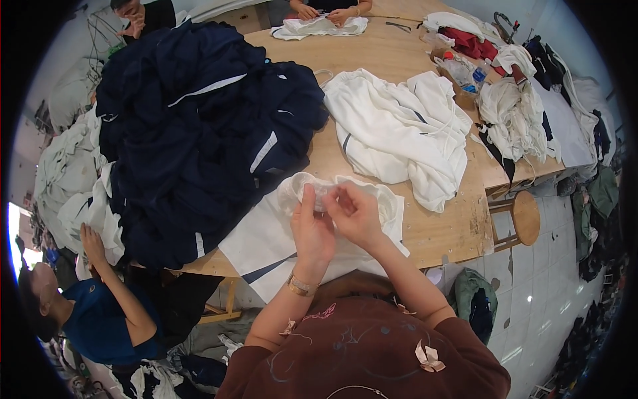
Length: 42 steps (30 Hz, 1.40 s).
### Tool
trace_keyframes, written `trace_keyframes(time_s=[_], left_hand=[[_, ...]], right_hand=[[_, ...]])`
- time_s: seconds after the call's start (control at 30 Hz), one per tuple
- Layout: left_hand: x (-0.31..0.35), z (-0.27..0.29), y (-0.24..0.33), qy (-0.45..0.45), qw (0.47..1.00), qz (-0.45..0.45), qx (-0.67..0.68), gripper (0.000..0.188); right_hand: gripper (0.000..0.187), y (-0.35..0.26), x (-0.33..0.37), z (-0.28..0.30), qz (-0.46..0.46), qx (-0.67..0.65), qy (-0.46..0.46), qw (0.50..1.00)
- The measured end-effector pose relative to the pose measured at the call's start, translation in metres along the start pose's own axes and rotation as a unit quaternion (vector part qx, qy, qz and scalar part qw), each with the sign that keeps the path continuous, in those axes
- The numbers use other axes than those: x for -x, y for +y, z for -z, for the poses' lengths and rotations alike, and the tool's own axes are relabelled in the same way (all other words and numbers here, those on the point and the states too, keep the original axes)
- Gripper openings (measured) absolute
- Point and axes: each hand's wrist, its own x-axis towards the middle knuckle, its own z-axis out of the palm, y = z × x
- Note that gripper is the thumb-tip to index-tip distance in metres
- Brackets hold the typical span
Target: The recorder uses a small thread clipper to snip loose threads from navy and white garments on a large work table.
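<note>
Over the near edge of the table, my left hand (312,233) is closed on a clear, rounded plastic piece (306,181), whose exact kind I cannot make out. Close beside it, my right hand (356,211) has its fingertips pinched together at the same piece. Whether something small sits in that pinch is hidden. Beneath both hands lies a white garment (256,234) with a navy stripe, hanging partly over the table's edge. A second white garment (389,133) with navy trim is spread just beyond.
A large heap of navy garments (199,126) covers the left of the wooden table (458,229). At the left, a co-worker in blue (109,312) touches pale cloth. Across the table, another person's hands (325,14) work on white fabric. A wooden stool (525,219) stands right.
</note>
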Motion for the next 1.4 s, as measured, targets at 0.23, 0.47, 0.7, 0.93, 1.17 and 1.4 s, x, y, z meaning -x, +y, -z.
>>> trace_keyframes(time_s=[0.23, 0.47, 0.7, 0.93, 1.17, 1.4], left_hand=[[-0.003, 0.000, 0.005, 0.002, 0.999, 0.029, 0.018, 0.029], [0.010, -0.009, -0.001, 0.003, 0.999, -0.034, -0.028, 0.025], [0.006, -0.011, 0.001, -0.006, 0.999, -0.033, -0.020, 0.026], [0.004, -0.016, 0.008, 0.014, 1.000, -0.010, 0.010, 0.026], [0.009, 0.001, -0.012, 0.029, 0.999, -0.038, 0.000, 0.014], [0.012, -0.001, -0.008, 0.006, 1.000, 0.017, 0.020, 0.019]], right_hand=[[0.017, 0.008, 0.006, 0.004, 0.033, 0.049, 0.000, 0.998], [0.016, 0.013, -0.008, -0.008, -0.010, -0.123, 0.026, 0.992], [0.018, 0.001, -0.014, 0.017, -0.250, -0.484, -0.087, 0.834], [0.025, 0.003, -0.016, 0.017, -0.230, -0.394, -0.071, 0.887], [0.018, 0.008, -0.010, 0.000, -0.095, -0.070, -0.001, 0.993], [0.013, -0.004, -0.004, 0.002, -0.089, -0.051, -0.045, 0.994]])
